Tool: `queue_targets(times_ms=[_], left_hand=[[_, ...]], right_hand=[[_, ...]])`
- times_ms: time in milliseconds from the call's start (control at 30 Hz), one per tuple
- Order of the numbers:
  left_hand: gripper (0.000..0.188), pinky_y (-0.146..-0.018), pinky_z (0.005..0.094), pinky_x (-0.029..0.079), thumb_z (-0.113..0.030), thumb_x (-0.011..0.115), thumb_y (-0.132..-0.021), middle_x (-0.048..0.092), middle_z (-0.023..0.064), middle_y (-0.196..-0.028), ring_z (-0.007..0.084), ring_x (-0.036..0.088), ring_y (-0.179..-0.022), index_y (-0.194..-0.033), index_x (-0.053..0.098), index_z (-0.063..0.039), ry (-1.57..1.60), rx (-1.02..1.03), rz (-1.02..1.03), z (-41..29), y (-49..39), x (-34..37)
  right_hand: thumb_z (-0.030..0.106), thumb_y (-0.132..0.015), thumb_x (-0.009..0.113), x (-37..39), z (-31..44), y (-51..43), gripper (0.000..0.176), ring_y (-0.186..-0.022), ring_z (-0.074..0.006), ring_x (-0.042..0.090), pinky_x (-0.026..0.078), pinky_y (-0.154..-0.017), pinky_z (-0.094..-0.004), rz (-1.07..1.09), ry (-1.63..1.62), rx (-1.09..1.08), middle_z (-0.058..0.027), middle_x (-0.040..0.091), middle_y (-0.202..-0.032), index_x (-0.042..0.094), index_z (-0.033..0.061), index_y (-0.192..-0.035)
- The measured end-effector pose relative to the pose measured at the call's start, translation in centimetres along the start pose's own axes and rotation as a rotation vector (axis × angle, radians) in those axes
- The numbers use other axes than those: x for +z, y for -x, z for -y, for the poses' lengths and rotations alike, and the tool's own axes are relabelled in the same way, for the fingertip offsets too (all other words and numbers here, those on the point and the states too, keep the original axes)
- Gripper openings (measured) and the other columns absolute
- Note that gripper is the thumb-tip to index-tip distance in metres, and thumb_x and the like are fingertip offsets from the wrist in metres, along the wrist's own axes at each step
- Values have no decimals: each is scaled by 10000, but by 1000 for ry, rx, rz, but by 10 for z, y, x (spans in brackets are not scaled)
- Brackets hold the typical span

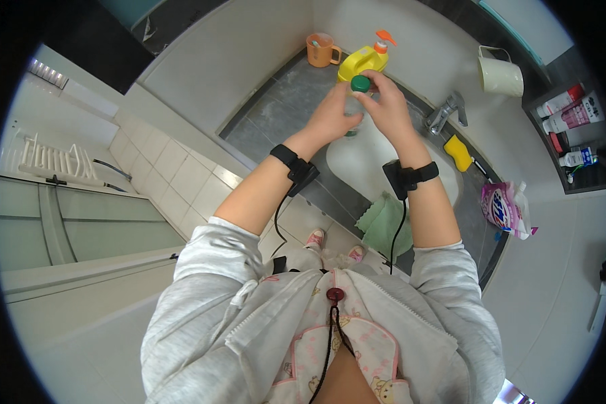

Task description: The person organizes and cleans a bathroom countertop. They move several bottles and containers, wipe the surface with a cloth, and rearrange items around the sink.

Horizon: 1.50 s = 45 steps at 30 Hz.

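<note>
Over the far left part of the white washbasin [351, 166], my left hand [325, 116] is wrapped around a clear bottle [353, 106], mostly hidden by the fingers. A green screw cap [360, 84] tops the bottle, and a bit of green also shows low on it. The thumb and fingers of my right hand [390, 103] hold the cap from the right side. Whether the cap is tight or loose on the neck cannot be seen. Just behind the hands stands a yellow jug-shaped bottle [363, 61] with an orange pump.
An orange mug [320, 52] stands at the back left of the grey tiled counter [270, 108]. Right of the basin are a chrome faucet [443, 115], a yellow sponge [457, 153] and a purple pouch [502, 207]. A green cloth [384, 227] drapes over the front edge.
</note>
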<state>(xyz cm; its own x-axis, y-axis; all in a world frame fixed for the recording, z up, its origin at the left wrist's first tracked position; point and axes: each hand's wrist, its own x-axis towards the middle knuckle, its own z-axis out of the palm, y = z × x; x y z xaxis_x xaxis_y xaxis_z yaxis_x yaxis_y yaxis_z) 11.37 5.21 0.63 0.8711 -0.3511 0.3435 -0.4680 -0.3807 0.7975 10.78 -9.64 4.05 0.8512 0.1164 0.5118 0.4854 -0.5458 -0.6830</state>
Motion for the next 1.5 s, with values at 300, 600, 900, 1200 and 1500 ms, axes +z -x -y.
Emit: queue_targets(times_ms=[300, 600, 900, 1200, 1500], left_hand=[[678, -933, 399, 413, -197, 686, -731, 475, 252, -1215, 376, 468, -1150, -1270, 342, 28, -112, -45, -61, 31, -8, -24], [621, -941, 381, 400, -257, 687, -771, 504, 201, -1208, 324, 490, -1150, -1261, 385, -26, -159, -145, -88, 53, -16, -41], [600, -885, 407, 437, -280, 682, -755, 501, 258, -1143, 383, 503, -1099, -1176, 382, 24, -207, -168, -105, 74, -28, -55], [636, -915, 398, 422, -268, 697, -756, 512, 258, -1180, 369, 507, -1120, -1220, 383, 34, -227, -267, -106, 88, -35, -62], [639, -922, 394, 424, -257, 701, -750, 519, 261, -1184, 369, 518, -1117, -1222, 391, 42, -255, -328, -103, 100, -44, -72]], right_hand=[[152, -761, 682, 35, 0, -27, 418, -952, -315, 578, 461, -830, -379, 52, -46, -22, -164, 600, -1056, 531, 14, -1126], [133, -757, 678, 68, -10, -50, 395, -934, -315, 579, 458, -820, -382, 92, -110, -53, -170, 604, -1018, 536, 6, -1103], [142, -751, 681, 92, -17, -69, 374, -936, -336, 569, 454, -817, -393, 81, -128, -81, -168, 608, -996, 541, 28, -1079], [144, -749, 679, 114, -26, -79, 376, -974, -353, 561, 452, -824, -403, 59, -92, -98, -179, 610, -1013, 541, 28, -1079], [146, -746, 684, 129, -26, -90, 381, -993, -367, 549, 446, -840, -409, 67, -33, -82, -186, 609, -1009, 545, 18, -1077]])
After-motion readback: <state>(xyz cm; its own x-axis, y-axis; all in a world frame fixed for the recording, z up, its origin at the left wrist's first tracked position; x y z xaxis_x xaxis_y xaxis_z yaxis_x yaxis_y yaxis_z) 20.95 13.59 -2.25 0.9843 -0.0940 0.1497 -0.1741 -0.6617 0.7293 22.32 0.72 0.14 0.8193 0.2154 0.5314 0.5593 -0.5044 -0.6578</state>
